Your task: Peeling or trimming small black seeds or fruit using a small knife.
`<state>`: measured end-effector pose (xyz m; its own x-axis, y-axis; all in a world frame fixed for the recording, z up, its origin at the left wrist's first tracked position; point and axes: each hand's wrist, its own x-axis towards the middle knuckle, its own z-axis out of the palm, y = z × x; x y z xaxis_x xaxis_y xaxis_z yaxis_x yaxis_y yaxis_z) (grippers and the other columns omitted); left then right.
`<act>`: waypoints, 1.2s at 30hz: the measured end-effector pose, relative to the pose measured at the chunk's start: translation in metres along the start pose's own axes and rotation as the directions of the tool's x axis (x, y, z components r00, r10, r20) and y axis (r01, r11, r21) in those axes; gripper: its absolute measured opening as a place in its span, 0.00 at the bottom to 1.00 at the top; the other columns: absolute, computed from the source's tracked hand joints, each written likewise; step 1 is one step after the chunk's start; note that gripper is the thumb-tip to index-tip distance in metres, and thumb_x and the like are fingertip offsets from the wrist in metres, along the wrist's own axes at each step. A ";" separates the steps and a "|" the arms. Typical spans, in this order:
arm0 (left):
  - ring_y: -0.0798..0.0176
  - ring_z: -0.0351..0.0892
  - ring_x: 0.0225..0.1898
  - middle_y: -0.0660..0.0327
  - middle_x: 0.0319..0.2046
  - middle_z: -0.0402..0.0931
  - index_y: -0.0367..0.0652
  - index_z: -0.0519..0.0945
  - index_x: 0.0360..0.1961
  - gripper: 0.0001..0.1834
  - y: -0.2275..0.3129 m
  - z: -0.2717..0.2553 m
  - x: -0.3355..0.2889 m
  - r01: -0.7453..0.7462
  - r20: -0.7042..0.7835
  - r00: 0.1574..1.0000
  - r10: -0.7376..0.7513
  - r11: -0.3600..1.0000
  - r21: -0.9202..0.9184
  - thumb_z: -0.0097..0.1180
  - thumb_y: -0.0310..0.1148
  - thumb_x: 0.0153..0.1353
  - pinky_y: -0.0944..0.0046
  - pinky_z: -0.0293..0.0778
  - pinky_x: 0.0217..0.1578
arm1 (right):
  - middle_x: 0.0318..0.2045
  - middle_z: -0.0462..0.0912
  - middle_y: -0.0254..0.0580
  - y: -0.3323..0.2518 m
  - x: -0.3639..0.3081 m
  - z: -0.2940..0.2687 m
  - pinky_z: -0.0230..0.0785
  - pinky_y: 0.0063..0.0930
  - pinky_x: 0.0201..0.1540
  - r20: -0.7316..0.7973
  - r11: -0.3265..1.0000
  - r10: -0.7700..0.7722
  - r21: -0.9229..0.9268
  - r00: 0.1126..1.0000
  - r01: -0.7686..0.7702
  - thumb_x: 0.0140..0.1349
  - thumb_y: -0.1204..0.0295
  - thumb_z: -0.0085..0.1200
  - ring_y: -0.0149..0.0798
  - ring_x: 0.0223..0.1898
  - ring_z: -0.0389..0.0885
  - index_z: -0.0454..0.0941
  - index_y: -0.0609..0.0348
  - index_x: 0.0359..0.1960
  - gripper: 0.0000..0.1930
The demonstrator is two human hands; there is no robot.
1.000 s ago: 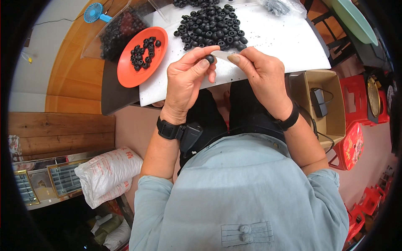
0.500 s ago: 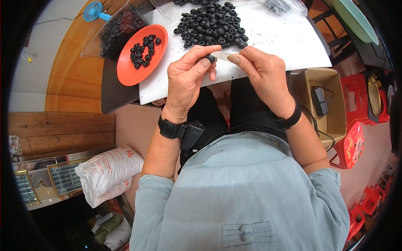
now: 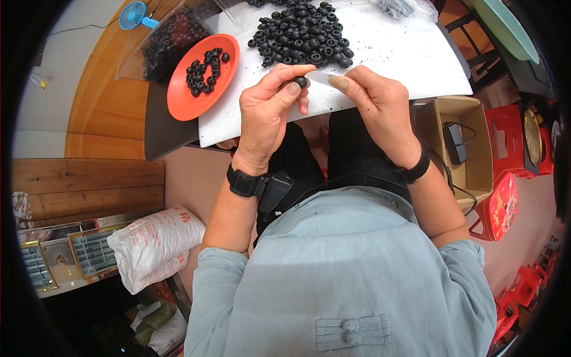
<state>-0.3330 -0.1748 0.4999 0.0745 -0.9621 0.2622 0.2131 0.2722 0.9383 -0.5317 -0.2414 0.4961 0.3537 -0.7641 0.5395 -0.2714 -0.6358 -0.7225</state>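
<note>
Upper centre of frame: left hand (image 3: pixel 266 112) pinching small round black piece (image 3: pixel 301 82); right hand (image 3: pixel 379 101) gripping thin whitish strip (image 3: pixel 322 78).

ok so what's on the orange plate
A cluster of small round black pieces, several showing holes, lies on the orange plate. The surface directly under them is covered, so I can't see it.

A round black bead (image 3: pixel 303 82) sits between the left fingers (image 3: pixel 285 95); a flat whitish strip (image 3: pixel 321 78), in the right fingers (image 3: pixel 354 90), slants beside it.
</note>
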 end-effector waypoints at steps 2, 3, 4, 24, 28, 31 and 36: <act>0.64 0.75 0.37 0.57 0.43 0.77 0.27 0.81 0.59 0.17 0.000 -0.001 -0.001 -0.022 0.018 1.000 0.022 1.000 0.008 0.55 0.24 0.73 0.67 0.73 0.41 | 0.20 0.80 0.45 0.000 0.000 0.001 0.69 0.38 0.24 0.001 1.000 -0.001 -0.025 1.000 0.001 0.70 0.59 0.61 0.48 0.22 0.81 0.82 0.55 0.29 0.15; 0.64 0.75 0.37 0.57 0.43 0.77 0.27 0.81 0.59 0.17 0.000 -0.001 -0.001 -0.022 0.019 1.000 0.022 1.000 0.009 0.55 0.24 0.73 0.67 0.73 0.41 | 0.20 0.80 0.44 -0.001 0.000 0.002 0.69 0.37 0.24 0.003 0.999 -0.003 -0.050 1.000 0.003 0.70 0.59 0.60 0.48 0.21 0.81 0.82 0.55 0.29 0.15; 0.64 0.75 0.36 0.57 0.43 0.76 0.27 0.80 0.59 0.17 -0.001 -0.001 -0.001 -0.028 0.022 0.999 0.028 1.000 0.013 0.55 0.24 0.73 0.67 0.73 0.41 | 0.20 0.80 0.44 0.000 0.000 0.003 0.69 0.37 0.24 0.003 0.999 -0.003 -0.050 1.000 0.003 0.70 0.59 0.60 0.48 0.21 0.81 0.82 0.55 0.29 0.15; 0.75 0.74 0.29 0.66 0.37 0.80 0.37 0.88 0.48 0.12 0.055 -0.028 0.003 -0.056 -0.290 0.904 0.314 0.760 0.647 0.59 0.19 0.66 0.73 0.73 0.32 | 0.20 0.70 0.31 0.015 -0.007 -0.017 0.61 0.23 0.29 0.121 0.918 0.095 0.374 0.988 -0.134 0.75 0.68 0.56 0.25 0.24 0.67 0.84 0.64 0.39 0.11; 0.65 0.77 0.35 0.65 0.39 0.82 0.42 0.89 0.45 0.12 0.085 -0.093 0.015 -0.019 -0.170 0.832 0.527 0.335 0.942 0.64 0.20 0.61 0.66 0.76 0.40 | 0.22 0.71 0.28 0.015 -0.008 -0.016 0.61 0.21 0.30 0.145 0.878 0.085 0.457 0.986 -0.143 0.76 0.68 0.55 0.24 0.26 0.66 0.83 0.65 0.39 0.12; 0.55 0.77 0.44 0.60 0.40 0.82 0.43 0.89 0.41 0.12 0.079 -0.083 0.015 -0.079 0.060 0.853 0.519 0.014 0.997 0.66 0.20 0.55 0.58 0.75 0.47 | 0.23 0.72 0.28 0.017 -0.007 -0.015 0.61 0.20 0.30 0.143 0.879 0.088 0.455 0.986 -0.145 0.76 0.68 0.55 0.23 0.26 0.66 0.83 0.65 0.39 0.12; 0.51 0.78 0.44 0.56 0.37 0.80 0.40 0.86 0.39 0.09 0.034 -0.035 0.022 -0.182 0.146 0.896 0.420 0.047 0.982 0.67 0.25 0.56 0.52 0.76 0.44 | 0.23 0.73 0.29 0.016 -0.009 -0.016 0.62 0.20 0.31 0.147 0.873 0.099 0.461 0.984 -0.157 0.76 0.68 0.55 0.23 0.27 0.68 0.83 0.65 0.39 0.12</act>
<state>-0.2902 -0.1864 0.5301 0.0140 -0.7496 0.6617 -0.9605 0.1739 0.2174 -0.5534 -0.2464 0.4859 0.4529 -0.7990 0.3955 0.1199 -0.3850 -0.9151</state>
